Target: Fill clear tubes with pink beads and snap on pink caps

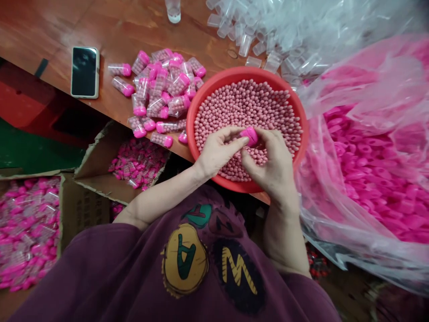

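Above a red basin (pixel 191 129) full of pink bead-tipped sticks (pixel 248 103), my two hands meet. My left hand (pixel 219 150) pinches a bright pink plastic cap (pixel 248 135) between thumb and fingers; whether a clear tube is attached is hidden by the fingers. From the other side, the curled fingers of my right hand (pixel 273 161) press against the same cap, with the thumb lower and apart from it. Left of the basin lies a pile of filled clear tubes with pink caps (pixel 161 89).
A phone (pixel 84 72) lies on the wooden table (pixel 114 27), with a clear cup (pixel 173 11) farther back. Empty clear tubes (pixel 246 42) spill from the back right. A plastic bag (pixel 315 174) of pink caps stands right. Cardboard boxes (pixel 83 205) of filled tubes sit lower left.
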Available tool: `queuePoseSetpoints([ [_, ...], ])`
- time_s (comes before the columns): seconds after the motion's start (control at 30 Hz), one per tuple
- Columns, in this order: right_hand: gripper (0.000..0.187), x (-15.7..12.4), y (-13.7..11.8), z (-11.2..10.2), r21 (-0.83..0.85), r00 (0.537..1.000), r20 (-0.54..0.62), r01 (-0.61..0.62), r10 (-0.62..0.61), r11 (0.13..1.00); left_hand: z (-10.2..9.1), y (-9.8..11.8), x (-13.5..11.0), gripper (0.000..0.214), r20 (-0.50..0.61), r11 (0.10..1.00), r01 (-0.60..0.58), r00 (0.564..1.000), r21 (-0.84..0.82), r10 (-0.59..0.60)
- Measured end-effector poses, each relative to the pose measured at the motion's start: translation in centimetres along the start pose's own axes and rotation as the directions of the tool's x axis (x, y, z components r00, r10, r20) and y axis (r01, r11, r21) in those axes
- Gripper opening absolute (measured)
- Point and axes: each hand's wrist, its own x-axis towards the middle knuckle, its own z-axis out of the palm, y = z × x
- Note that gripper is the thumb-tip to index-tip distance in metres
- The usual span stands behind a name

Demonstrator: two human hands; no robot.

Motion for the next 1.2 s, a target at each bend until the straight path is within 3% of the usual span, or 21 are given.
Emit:
queuePoseSetpoints([
  [0.1, 0.058, -0.3, -0.1, 1.0, -0.190, 1.000, 0.029, 0.013, -0.008, 0.982, 0.2, 0.1, -0.1, 0.015, -0.049, 0.999, 0.036, 0.998, 0.004, -0.036],
  [0.2, 0.055, -0.5, 0.5, 2.1, -0.220, 1.000, 0.002, -0.017, 0.018, 0.975, 0.5, 0.2, -0.2, 0.017, -0.091, 0.998, 0.059, 0.994, 0.026, -0.056],
  [0.4, 0.068, -0.6, 0.1, 1.3, -0.113, 0.995, 0.087, 0.066, -0.056, 0.991, -0.1, -0.5, -0.2, 0.030, -0.014, 0.995, 0.006, 1.000, 0.103, -0.005],
  [0.57, 0.077, -1.1, -0.2, 1.5, -0.262, 0.992, 0.081, 0.110, -0.092, 0.959, -1.1, -1.6, 0.5, 0.031, 0.079, 0.988, -0.072, 0.995, 0.135, 0.062],
  [0.67, 0.077, -1.2, 0.5, 1.9, -0.256, 0.992, 0.074, 0.121, -0.105, 0.959, -1.3, -2.1, 0.7, 0.028, 0.088, 0.981, -0.086, 0.994, 0.174, 0.071],
  [0.9, 0.052, -0.4, 1.5, 2.2, -0.298, 0.987, 0.019, 0.157, -0.158, 0.942, -0.7, -1.8, 0.3, 0.032, 0.058, 0.952, -0.121, 0.992, 0.281, 0.109],
  [1.03, 0.065, -0.7, 2.1, 2.3, -0.250, 0.988, 0.003, 0.153, -0.157, 0.956, -1.0, -1.5, 0.3, 0.036, 0.096, 0.974, -0.041, 0.995, 0.222, 0.020],
  [1.2, 0.071, -1.6, 1.9, 2.8, -0.358, 0.985, -0.032, 0.145, -0.168, 0.922, -0.8, -1.6, 0.4, 0.033, 0.112, 0.965, 0.009, 0.993, 0.261, -0.039],
])
